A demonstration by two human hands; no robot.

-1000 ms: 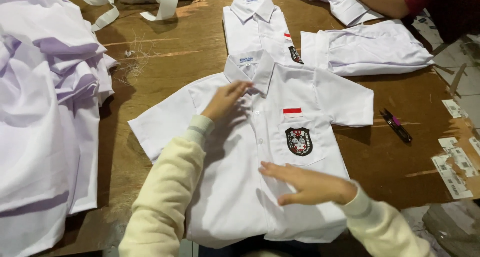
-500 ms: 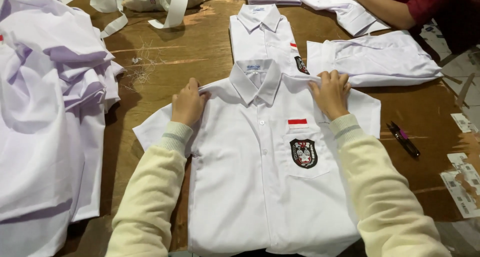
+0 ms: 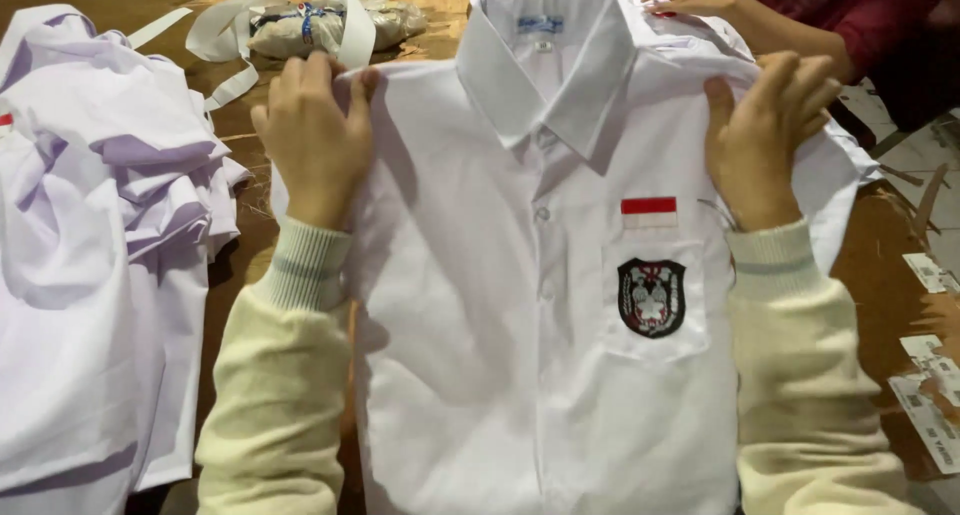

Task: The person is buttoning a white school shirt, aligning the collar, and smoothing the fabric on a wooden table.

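Beside my left hand (image 3: 312,135) and right hand (image 3: 762,140), each pinching a shoulder of the white shirt (image 3: 540,315), heaped shirts (image 3: 90,275) crowd the wooden bench (image 3: 900,265).

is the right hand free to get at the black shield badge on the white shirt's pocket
Probably not yet: the right hand grips the white shirt at its shoulder, as does the left hand. The black shield badge itself lies uncovered.

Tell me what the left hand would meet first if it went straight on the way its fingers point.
Probably the plastic-wrapped bundle with white strapping, just beyond the left hand gripping the white shirt; depth is unclear.
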